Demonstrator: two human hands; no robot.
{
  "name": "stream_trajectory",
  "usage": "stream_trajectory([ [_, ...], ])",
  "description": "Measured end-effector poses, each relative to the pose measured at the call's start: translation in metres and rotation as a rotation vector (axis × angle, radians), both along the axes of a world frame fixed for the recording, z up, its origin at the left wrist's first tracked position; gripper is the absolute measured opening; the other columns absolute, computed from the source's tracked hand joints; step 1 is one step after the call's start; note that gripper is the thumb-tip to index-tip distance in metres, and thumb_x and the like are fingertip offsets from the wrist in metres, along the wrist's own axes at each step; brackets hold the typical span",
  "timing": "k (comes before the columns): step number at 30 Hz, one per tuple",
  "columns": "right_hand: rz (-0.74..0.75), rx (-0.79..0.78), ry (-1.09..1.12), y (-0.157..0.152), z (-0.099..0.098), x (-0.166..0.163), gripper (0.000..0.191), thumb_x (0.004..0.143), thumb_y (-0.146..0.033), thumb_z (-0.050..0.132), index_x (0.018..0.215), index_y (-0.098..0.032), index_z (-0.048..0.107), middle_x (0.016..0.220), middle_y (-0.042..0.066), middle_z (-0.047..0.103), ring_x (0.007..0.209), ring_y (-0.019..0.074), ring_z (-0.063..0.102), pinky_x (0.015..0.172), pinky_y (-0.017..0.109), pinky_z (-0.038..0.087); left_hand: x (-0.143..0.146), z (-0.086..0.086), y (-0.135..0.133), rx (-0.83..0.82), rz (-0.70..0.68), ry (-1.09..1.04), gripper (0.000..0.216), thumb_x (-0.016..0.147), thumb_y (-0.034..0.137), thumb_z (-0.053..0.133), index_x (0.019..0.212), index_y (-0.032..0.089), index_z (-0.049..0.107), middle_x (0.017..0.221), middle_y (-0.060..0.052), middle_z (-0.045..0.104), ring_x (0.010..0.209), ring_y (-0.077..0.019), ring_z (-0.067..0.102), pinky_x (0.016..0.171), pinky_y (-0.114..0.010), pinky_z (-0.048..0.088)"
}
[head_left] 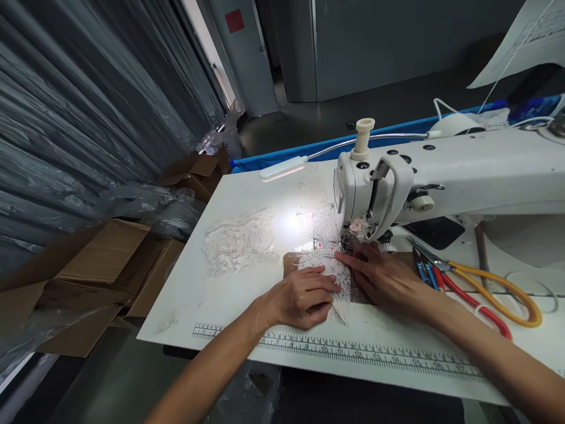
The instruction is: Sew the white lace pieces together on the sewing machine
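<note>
- The white lace strip (329, 277) lay flat on the white table (185, 294), a little right of the middle of the frame, on top of a brown piece (292, 262).
- The strip's long way ran from the bottom of the frame up toward the needle (343, 242) of the sewing machine (441, 171), which sat in the upper right.
- The left hand (300, 297) lay flat on the lower part of the lace, fingers spread and pressing down. It was not closed around anything.
- The right hand (382, 274) lay flat too, on the right edge of the lace. Its fingertips (342, 256) pointed to the left and almost touched the spot under the needle. It pinched nothing that could be seen.
- The right hand was the nearer one to the needle. The left hand sat lower in the frame, farther back along the strip.
- So the lace lay between both hands and went up and away from them, straight to the needle.
- A loose heap of more lace (241, 241) sat to the left, under the bright lamp (282, 168).
- Scissors with red and yellow handles (481, 288) lay at the right, near the right arm, not touched.
- Cardboard boxes (101, 265) stood at the left, off the table.
</note>
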State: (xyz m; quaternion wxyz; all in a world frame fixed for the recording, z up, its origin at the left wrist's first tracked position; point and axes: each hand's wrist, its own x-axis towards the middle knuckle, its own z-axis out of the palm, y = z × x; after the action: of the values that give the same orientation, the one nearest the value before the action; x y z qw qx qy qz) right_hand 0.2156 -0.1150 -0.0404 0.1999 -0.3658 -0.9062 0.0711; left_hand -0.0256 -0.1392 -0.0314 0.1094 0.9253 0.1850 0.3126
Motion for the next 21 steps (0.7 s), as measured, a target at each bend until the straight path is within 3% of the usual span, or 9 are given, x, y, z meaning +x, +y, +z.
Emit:
stream_trajectory([
  [4, -0.042, 0.085, -0.040, 0.0028, -0.0063, -0.0064, 0.051, 0.087, -0.015, 0.039, 0.137, -0.017, 0.048, 0.108, 0.018, 0.058, 0.089, 0.0286, 0.057, 0.075, 0.047, 0.051, -0.0004, -0.0022, -0.0004, 0.005, -0.002, 0.002, 0.011, 0.080, 0.009, 0.057, 0.082, 0.013, 0.066, 0.100, -0.008, 0.073, 0.102, -0.0194, 0.067, 0.106, -0.040, 0.047],
  [14, -0.074, 0.079, -0.066, 0.0000, -0.0059, -0.0077, 0.052, 0.085, -0.015, 0.041, 0.137, -0.012, 0.047, 0.110, 0.021, 0.055, 0.098, 0.0330, 0.053, 0.081, 0.048, 0.050, 0.0008, -0.0011, -0.0006, 0.037, 0.005, -0.016, 0.008, 0.079, 0.008, 0.056, 0.079, 0.012, 0.063, 0.101, -0.010, 0.072, 0.104, -0.0205, 0.067, 0.105, -0.039, 0.049],
  [21, -0.070, -0.101, 0.065, -0.0021, -0.0004, 0.0002, 0.048, 0.094, -0.022, 0.035, 0.141, -0.016, 0.044, 0.104, 0.016, 0.061, 0.091, 0.0270, 0.061, 0.080, 0.044, 0.053, 0.0007, -0.0011, -0.0026, 0.007, 0.016, -0.010, 0.008, 0.077, 0.007, 0.054, 0.077, 0.012, 0.061, 0.103, -0.013, 0.071, 0.104, -0.0227, 0.067, 0.104, -0.042, 0.049],
])
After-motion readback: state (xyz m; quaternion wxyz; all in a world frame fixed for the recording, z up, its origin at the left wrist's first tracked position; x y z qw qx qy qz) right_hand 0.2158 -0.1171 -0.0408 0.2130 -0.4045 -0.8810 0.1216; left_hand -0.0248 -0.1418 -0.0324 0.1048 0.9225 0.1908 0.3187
